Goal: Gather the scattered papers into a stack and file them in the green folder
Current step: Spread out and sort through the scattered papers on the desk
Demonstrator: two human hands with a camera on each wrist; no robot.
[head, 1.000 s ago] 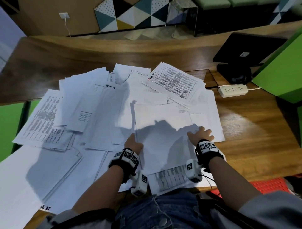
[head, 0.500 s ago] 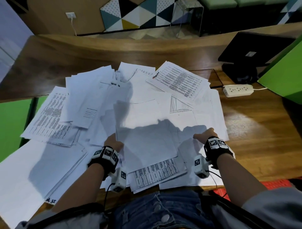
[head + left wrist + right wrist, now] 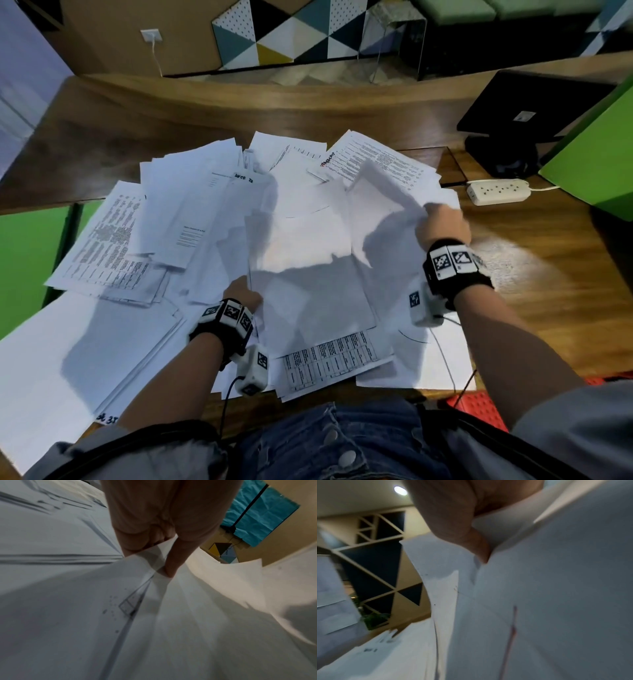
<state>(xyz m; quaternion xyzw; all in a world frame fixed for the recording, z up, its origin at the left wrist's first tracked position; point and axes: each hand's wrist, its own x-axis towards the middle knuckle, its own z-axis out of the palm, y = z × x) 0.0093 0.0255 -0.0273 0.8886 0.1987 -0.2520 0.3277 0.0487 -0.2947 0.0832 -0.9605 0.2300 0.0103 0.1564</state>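
White papers [image 3: 212, 219] lie scattered over the wooden desk [image 3: 548, 291], some printed with tables. A small stack [image 3: 308, 284] lies in the middle near me. My left hand [image 3: 244, 295] pinches the stack's left edge; in the left wrist view its thumb [image 3: 171, 563] presses on top of the sheets [image 3: 171, 615]. My right hand [image 3: 442, 222] is lifted at the right and pinches the corner of a raised sheet [image 3: 380, 192]; the right wrist view shows the thumb [image 3: 479, 550] on that sheet [image 3: 556, 588]. A green surface [image 3: 30, 257] shows at the left beside the desk; I cannot tell whether it is the folder.
A white power strip [image 3: 500, 192] lies on the desk at the right, behind it a black monitor [image 3: 527, 113] and a green panel [image 3: 596, 161]. Bare desk lies right of the papers. A red object [image 3: 479, 407] sits below the desk's near edge.
My right hand has risen and moved away from me to the right, pulling up a sheet by its corner. The left hand keeps hold of the stack's left edge.
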